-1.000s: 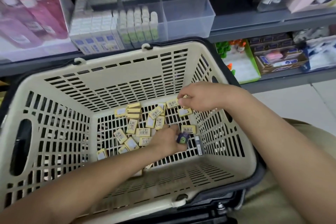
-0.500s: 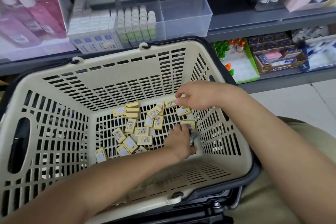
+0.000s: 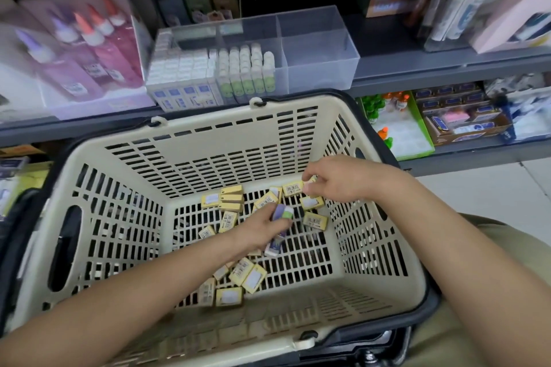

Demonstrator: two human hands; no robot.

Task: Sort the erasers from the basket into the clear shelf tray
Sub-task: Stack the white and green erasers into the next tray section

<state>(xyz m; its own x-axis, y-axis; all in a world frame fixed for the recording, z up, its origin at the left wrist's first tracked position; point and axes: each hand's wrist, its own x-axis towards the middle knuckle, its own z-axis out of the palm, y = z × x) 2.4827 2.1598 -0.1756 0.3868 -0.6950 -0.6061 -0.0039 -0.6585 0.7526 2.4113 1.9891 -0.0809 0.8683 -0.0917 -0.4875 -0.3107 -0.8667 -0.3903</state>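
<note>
Cream slotted basket (image 3: 208, 143): yellow-sleeved erasers (image 3: 231, 198) lie scattered on its floor, from 12 to 6 o'clock. Left hand (image 3: 256, 232), at floor centre, grips a purple-and-white eraser (image 3: 283, 212). Right hand (image 3: 337, 182), at 1 o'clock, pinches a yellow barcoded eraser (image 3: 292, 188). Clear shelf tray (image 3: 322, 68), at 12 o'clock beyond the basket: left compartment holds white boxes (image 3: 182, 68), middle compartment green-labelled sticks (image 3: 247, 74). Pink glue bottles (image 3: 98, 53) stand at 10 o'clock. Both forearms (image 3: 119, 301) cross the near rim and cover part of the floor. Barcode digits unreadable.
</note>
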